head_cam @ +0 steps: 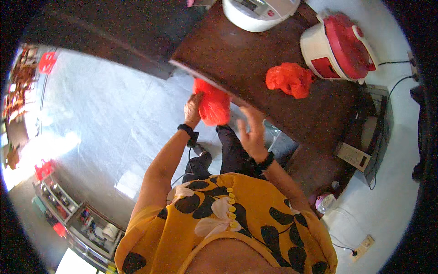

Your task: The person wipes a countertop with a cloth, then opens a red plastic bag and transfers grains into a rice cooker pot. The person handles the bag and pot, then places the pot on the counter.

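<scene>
My left hand (193,108) grips the side of a red plastic bag (215,107) that looks filled, just off the near edge of a dark brown tabletop (236,61). What is inside the bag cannot be seen. To the right of the bag, by the same edge, is my right hand (252,130), slightly blurred, its fingers spread and holding nothing. A second red plastic bag (290,79), crumpled, lies on the tabletop beyond my right hand. Both wrists wear black bands.
A white rice cooker (260,17) and a cream pot with a red lid (342,51) stand on the tabletop. A power strip or similar box (354,157) and cables are along the right wall. A metal rack (92,229) with kitchen items stands at lower left. A wall socket (363,247) has a plug.
</scene>
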A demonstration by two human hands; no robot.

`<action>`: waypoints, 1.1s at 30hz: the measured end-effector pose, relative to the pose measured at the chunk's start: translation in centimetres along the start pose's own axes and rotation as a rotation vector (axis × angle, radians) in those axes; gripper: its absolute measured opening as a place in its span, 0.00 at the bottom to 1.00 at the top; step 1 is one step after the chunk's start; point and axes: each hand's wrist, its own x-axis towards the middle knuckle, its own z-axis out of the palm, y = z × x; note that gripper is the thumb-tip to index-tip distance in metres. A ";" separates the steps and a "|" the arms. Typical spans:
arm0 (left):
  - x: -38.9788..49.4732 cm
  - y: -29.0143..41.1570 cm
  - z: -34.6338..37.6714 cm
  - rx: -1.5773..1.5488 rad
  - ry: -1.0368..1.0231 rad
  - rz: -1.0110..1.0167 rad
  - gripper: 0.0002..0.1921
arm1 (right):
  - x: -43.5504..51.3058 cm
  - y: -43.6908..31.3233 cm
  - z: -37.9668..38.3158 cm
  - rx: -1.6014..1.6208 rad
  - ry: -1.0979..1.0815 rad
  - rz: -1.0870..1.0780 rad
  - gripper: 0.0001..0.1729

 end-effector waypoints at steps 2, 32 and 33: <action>4.0 -1.4 3.0 -0.005 0.096 0.048 0.16 | 2.4 1.7 -4.9 -0.223 0.165 -0.006 0.19; 2.6 5.0 -5.1 -0.286 -0.671 -0.149 0.20 | 12.7 6.1 -8.8 0.443 0.399 0.478 0.22; 2.3 7.7 -8.1 -0.435 -0.750 -0.243 0.27 | 12.9 4.6 -7.8 0.472 0.350 0.531 0.22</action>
